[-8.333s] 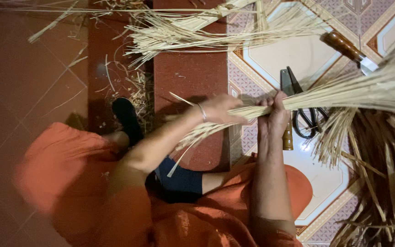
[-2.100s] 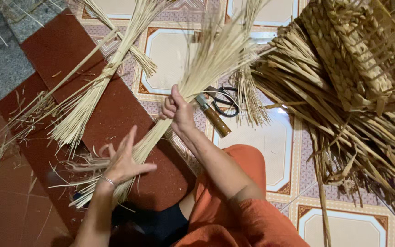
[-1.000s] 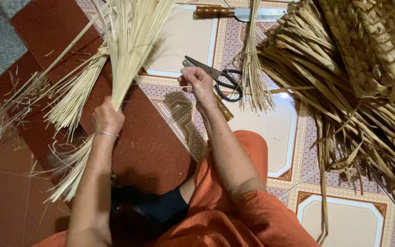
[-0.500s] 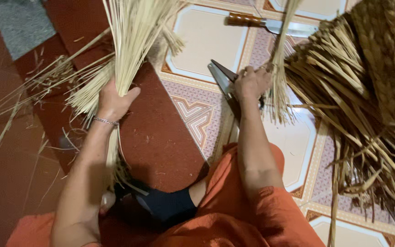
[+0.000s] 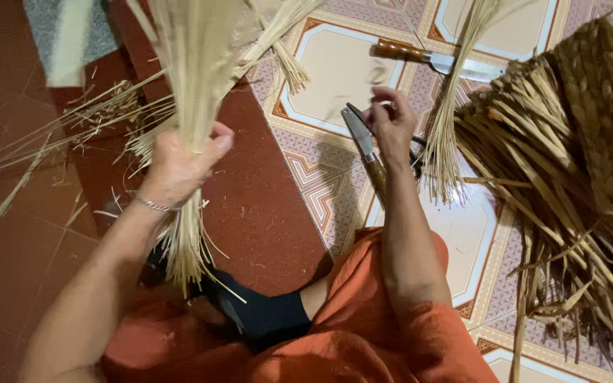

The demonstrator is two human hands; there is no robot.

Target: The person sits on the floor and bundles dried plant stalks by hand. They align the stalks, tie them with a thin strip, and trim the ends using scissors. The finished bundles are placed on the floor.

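The left hand (image 5: 182, 167) is wrapped tight around a fat bundle of pale straw (image 5: 193, 78), fingers closed all the way round it. The bundle stands pretty much upright over the red floor tiles (image 5: 264, 206), its lower ends hanging down near the person's knee. The right hand (image 5: 391, 128) sits further right over the patterned tiles, fingers loosely curled on the handles of a pair of scissors (image 5: 363, 142); can't really tell how firm that grip is. A wooden-handled knife (image 5: 438, 60) lies on the far side. A smaller straw bunch (image 5: 445, 135) sits just right of that hand, and a big woven straw piece (image 5: 576, 163) fills the right side.
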